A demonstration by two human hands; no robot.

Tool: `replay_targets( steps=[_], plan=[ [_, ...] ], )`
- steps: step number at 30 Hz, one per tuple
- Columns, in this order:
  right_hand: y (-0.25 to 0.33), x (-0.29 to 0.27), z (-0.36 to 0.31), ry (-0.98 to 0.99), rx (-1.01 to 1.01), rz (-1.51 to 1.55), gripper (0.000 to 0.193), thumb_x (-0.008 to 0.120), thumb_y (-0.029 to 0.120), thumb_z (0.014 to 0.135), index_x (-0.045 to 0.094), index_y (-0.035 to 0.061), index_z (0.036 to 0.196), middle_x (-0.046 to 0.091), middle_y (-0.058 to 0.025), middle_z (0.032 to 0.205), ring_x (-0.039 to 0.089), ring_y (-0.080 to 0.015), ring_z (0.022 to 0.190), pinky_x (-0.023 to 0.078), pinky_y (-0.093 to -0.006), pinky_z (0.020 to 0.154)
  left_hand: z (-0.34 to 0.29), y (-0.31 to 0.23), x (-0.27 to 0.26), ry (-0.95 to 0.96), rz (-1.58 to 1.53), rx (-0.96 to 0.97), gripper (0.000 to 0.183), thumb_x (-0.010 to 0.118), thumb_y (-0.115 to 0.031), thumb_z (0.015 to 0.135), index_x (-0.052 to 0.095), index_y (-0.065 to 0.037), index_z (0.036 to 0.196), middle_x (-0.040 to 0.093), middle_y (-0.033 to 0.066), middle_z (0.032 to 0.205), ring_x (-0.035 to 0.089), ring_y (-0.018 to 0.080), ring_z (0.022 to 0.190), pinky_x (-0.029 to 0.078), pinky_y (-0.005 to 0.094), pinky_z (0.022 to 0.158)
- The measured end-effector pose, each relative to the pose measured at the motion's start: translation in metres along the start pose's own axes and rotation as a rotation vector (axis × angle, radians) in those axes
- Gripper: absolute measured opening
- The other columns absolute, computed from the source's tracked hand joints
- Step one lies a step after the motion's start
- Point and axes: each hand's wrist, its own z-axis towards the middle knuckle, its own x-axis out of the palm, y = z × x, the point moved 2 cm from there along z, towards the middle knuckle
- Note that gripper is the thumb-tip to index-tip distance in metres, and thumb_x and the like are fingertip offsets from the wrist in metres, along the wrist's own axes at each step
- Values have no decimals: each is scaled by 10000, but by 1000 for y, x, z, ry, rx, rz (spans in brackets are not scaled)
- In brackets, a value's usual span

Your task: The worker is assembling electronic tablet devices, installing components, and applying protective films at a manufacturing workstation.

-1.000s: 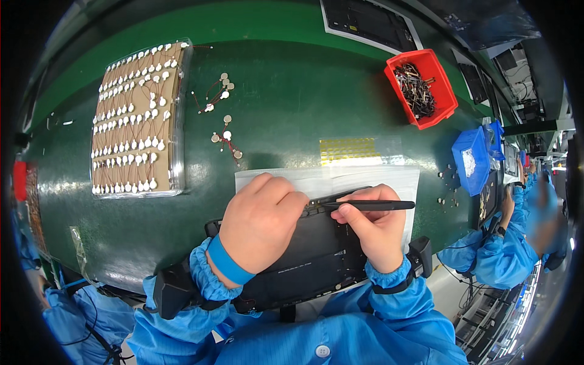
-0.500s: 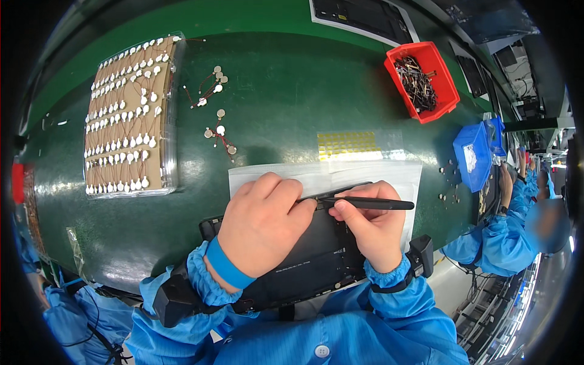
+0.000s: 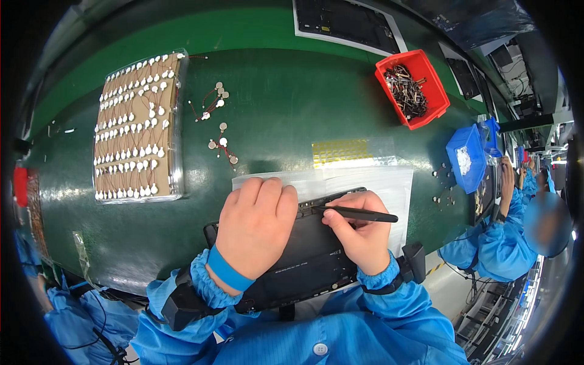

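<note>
A flat black tablet housing [image 3: 292, 271] lies tilted in front of me, its far part on white sheeting. My left hand [image 3: 255, 222] grips its far-left edge, fingers bent and close together; the thumb is hidden beneath. Black tweezers [image 3: 365, 214] are pinched between the thumb and fingers of my right hand [image 3: 362, 237]. Their tip meets the strip of small parts along the far edge of the housing, right of my left fingers. What the tip touches is too small to make out.
A tray of white coin-shaped parts with wires [image 3: 137, 131] stands at left, loose ones [image 3: 223, 143] beside it. A yellow sticker sheet [image 3: 340, 152] lies beyond the white sheeting [image 3: 398, 201]. A red bin [image 3: 432, 88] and blue bin [image 3: 465, 158] stand right, near a co-worker's sleeve [image 3: 511, 234].
My left index finger has drawn back from the tweezer tip, and the left fingers now lie together on the edge. My right hand with the tweezers has shifted slightly left and down.
</note>
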Motion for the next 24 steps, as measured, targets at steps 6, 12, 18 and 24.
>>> replay_targets(
  steps=[6,12,18,24],
  plan=[
    [3,-11,-2,-75,-307,35,181,618,-70,752,468,-3,828,570,-147,899,569,-121,646,478,-212,559,1,-2,6,76,43,61,218,637,-124,645,536,-56,826,502,66,790,505,250,747,423,358,626],
    [10,-34,-6,-354,-566,221,234,585,-93,761,418,10,888,544,-170,930,561,-133,632,508,-235,556,-1,-7,10,132,108,94,174,622,-130,651,512,-51,761,506,83,785,506,261,749,421,369,632],
    [1,-94,-21,-494,-436,-120,74,485,-7,810,513,0,878,552,-104,866,540,-180,793,434,-302,747,7,-15,2,-84,80,244,231,653,-100,635,531,-56,825,514,94,898,493,282,867,415,378,706],
    [8,-71,-43,-197,-94,-824,168,628,216,727,610,55,774,594,-138,702,586,-326,676,462,-408,601,8,-30,-12,34,44,98,335,669,-119,657,546,-44,959,520,105,987,490,298,929,421,397,758]
  ],
)
